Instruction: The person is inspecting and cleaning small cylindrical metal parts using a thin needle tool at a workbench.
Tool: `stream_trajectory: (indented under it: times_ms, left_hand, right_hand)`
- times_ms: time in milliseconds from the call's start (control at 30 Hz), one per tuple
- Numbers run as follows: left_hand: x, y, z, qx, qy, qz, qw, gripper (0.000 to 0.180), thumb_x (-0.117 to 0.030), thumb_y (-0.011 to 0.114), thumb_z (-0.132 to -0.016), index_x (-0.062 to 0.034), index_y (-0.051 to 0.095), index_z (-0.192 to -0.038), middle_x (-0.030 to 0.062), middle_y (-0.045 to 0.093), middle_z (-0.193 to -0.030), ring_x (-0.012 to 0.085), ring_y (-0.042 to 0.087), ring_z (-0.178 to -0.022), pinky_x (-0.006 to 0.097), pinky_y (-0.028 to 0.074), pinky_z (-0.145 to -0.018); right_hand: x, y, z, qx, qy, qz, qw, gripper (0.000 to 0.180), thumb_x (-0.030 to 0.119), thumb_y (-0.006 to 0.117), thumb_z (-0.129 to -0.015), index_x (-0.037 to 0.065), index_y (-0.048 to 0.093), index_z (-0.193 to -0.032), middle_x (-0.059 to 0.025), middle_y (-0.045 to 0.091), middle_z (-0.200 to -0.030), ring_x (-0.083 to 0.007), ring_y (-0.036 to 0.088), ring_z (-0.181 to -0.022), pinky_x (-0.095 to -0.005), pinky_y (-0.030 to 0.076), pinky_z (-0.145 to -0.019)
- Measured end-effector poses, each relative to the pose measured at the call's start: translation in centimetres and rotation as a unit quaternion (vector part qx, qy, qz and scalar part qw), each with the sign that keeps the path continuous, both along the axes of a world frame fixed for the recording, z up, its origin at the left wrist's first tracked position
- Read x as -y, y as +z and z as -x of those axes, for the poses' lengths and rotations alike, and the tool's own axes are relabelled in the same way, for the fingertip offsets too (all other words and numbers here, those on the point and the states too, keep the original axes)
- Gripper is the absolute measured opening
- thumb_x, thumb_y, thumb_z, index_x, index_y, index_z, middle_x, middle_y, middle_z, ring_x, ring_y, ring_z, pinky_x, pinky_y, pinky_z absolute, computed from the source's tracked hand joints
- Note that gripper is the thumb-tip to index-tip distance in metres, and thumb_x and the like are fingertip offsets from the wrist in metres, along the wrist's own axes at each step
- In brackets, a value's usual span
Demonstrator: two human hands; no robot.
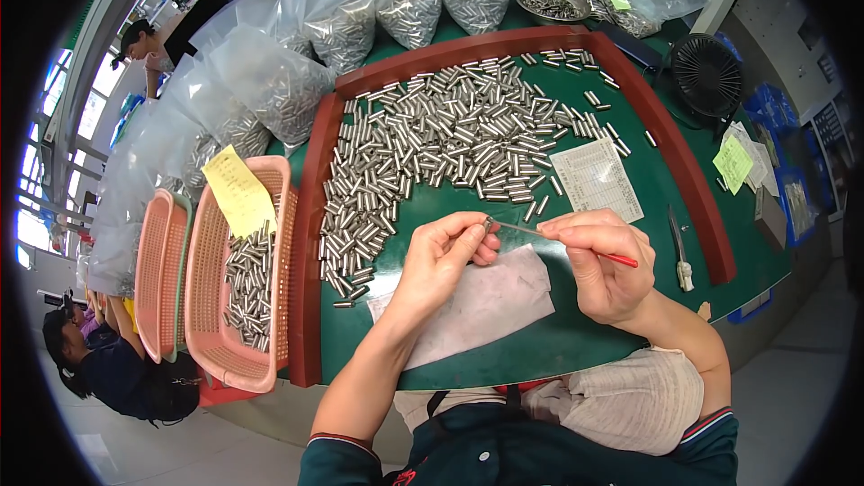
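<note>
With the meeting point of the hands as the clock's centre, the left hand (443, 250) pinches a small metal pin (489, 224) between thumb and fingertips, right at that centre. The right hand (610, 256), toward 4 o'clock, grips a thin red-handled tool (622, 260), whose slim shaft reaches across to the pin; the fingers hide whether its tip enters the pin.

A broad heap of metal pins (441, 130) spreads from 9 round to 1 o'clock, its nearest strays lying just past the fingertips. Red-brown rails (310, 243) bound the work area at 9, 12 and 3 o'clock, the heap pressing close to the one at 9. Toward 6 o'clock the side is open to the front edge of the green table (567, 351), near the person's body, and a pale cloth (495, 306) lies under the forearms there.

The freest room runs from 3 to 5 o'clock, where green surface shows between the right hand and the rail; a pointed metal tool (685, 275) with a wrapped handle lies there at 3. A printed sheet (597, 178) sits at 2. Beyond the rail at 9, a pink basket (202, 297) holds more pins.
</note>
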State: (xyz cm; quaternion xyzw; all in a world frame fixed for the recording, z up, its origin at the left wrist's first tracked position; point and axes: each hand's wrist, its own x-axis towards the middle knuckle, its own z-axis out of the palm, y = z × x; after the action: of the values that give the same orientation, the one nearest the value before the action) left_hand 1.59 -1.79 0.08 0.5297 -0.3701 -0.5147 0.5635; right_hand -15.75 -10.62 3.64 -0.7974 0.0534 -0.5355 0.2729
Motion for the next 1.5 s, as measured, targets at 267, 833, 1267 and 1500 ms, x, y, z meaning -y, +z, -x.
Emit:
stream_trajectory:
  times_ms: [267,833,1267,1500]
  left_hand:
    - [-0.1,0.1,0.1,0.0,0.009,0.0,1.0,0.02,-0.011,0.049,-0.091,0.0044,0.06,-0.099,0.0079,0.063,-0.081,0.0102,0.058,-0.069,0.024,0.049,-0.067]
    - [-0.4,0.9,0.6,0.066,0.068,0.002,0.996,0.016,-0.005,0.056,-0.087,0.0052,0.06,-0.099,0.0093,0.064,-0.081,0.0111,0.06,-0.07,0.023,0.051,-0.066]
    - [-0.1,0.6,0.4,0.098,0.096,0.011,0.99,0.017,-0.006,0.06,-0.085,0.0052,0.061,-0.098,0.0087,0.064,-0.08,0.0114,0.06,-0.07,0.022,0.05,-0.065]
    - [0.0,0.4,-0.2,-0.029,0.051,0.01,0.998,0.018,-0.01,0.055,-0.088,0.003,0.06,-0.101,0.0088,0.064,-0.082,0.0116,0.059,-0.07,0.024,0.049,-0.068]
  right_hand:
    - [0.0,0.1,0.0,-0.007,0.004,0.025,1.0,0.018,-0.009,0.062,-0.073,-0.003,0.054,-0.088,-0.0145,0.063,-0.075,-0.0242,0.064,-0.064,-0.0279,0.051,-0.053]
    - [-0.2,0.5,0.3,-0.057,0.037,0.123,0.99,0.023,0.0,0.068,-0.072,0.0,0.057,-0.092,-0.0129,0.063,-0.079,-0.0273,0.066,-0.072,-0.0306,0.055,-0.058]
    - [-0.1,1.0,0.7,-0.049,0.062,0.156,0.985,0.024,0.004,0.071,-0.067,-0.003,0.059,-0.087,-0.0143,0.063,-0.085,-0.0251,0.065,-0.072,-0.0298,0.055,-0.057]
    - [-0.2,1.1,0.7,-0.029,0.004,0.093,0.995,0.012,0.007,0.06,-0.083,0.0,0.054,-0.091,-0.0161,0.064,-0.081,-0.0266,0.066,-0.066,-0.0308,0.053,-0.054]
